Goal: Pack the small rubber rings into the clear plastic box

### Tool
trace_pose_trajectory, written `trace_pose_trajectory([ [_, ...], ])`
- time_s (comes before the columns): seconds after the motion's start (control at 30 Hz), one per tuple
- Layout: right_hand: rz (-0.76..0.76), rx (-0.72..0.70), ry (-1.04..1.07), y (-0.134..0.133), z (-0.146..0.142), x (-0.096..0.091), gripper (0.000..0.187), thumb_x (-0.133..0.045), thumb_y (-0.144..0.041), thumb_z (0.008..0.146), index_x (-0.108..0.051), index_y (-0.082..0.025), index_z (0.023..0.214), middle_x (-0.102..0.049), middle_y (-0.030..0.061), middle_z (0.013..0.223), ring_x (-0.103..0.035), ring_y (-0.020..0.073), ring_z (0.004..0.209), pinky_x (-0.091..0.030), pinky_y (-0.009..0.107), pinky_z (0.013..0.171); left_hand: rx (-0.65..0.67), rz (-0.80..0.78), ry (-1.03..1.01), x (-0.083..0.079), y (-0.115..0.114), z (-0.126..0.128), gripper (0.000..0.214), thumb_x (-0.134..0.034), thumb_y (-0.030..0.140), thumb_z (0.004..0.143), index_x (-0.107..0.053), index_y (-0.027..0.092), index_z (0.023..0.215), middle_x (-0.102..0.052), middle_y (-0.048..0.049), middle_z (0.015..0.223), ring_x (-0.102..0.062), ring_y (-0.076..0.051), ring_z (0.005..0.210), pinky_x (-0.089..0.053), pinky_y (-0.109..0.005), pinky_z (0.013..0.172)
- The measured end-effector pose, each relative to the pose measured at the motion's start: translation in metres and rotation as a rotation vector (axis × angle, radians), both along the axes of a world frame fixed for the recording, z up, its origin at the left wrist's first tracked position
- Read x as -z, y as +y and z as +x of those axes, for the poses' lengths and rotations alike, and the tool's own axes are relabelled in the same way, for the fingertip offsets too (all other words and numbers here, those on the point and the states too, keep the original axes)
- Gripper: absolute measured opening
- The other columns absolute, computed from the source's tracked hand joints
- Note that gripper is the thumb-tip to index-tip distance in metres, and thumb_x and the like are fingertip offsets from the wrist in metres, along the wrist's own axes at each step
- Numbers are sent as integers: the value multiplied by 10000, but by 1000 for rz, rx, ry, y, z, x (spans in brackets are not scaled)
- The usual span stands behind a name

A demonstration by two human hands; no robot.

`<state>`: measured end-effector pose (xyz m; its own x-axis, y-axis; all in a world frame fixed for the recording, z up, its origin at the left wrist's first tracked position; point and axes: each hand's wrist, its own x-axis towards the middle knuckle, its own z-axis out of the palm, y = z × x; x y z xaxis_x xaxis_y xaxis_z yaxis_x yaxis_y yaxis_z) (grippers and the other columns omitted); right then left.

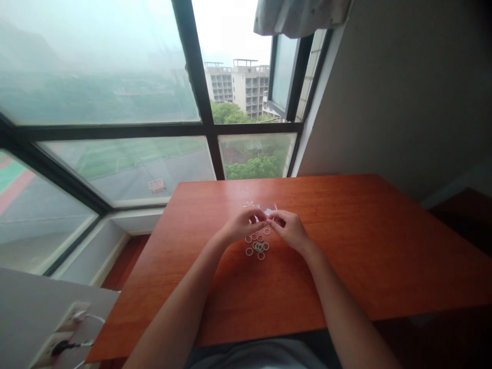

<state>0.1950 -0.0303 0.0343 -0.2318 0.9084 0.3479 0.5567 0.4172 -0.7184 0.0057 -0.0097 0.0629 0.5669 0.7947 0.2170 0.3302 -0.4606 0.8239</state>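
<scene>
Over the middle of the table, my left hand (245,225) and my right hand (289,228) meet at the fingertips. Both are closed in a pinch, with thumbs against fingers. Whatever sits between the fingertips is too small to make out. Several pale rings (249,251) lie on the wood just below and between the hands, some overlapping in a small cluster. Past the fingers there are small clear or whitish pieces (249,204), partly hidden by my left hand. A thin white piece (275,206) shows just beyond my right hand's fingers.
The reddish-brown wooden table (369,246) spreads wide to the right. Behind it stands a dark-framed window (209,128) with one pane swung outward. A grey wall (392,102) is at the right. Plugged-in sockets (63,333) are low on the left.
</scene>
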Motion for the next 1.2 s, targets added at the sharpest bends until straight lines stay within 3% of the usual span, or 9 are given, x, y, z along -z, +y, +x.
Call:
trace_pose_trajectory([
  [0.23,47,35,31,2,1,2,199,-591,-354,821,-669,-171,819,-540,-5,614,-442,114,547,-353,223,556,-64,46,-16,6,7,-3,140,-603,258,803,-662,132,789,-631,-13,676,-527,-81,572,-410,-192,538],
  [0.43,3,45,40,2,0,0,201,-589,-347,813,-675,-166,833,-538,-11,599,-440,110,541,-349,216,540,-295,135,16,17,22,-23,144,-614,267,783,-668,135,797,-658,-33,709,-548,-102,599,-424,-212,561],
  [0.57,-18,31,28,1,0,0,198,-587,-351,811,-666,-170,827,-543,-9,603,-442,110,546,-350,214,535,-367,139,32,21,28,-34,180,-608,312,784,-676,146,792,-665,-34,720,-549,-105,586,-436,-222,568],
  [1.2,-99,-26,21,-1,1,-3,178,-603,-333,801,-671,-171,782,-548,-19,582,-457,103,537,-336,211,518,-386,122,25,22,28,-35,194,-589,319,788,-682,151,819,-669,-37,740,-552,-107,580,-429,-214,548],
])
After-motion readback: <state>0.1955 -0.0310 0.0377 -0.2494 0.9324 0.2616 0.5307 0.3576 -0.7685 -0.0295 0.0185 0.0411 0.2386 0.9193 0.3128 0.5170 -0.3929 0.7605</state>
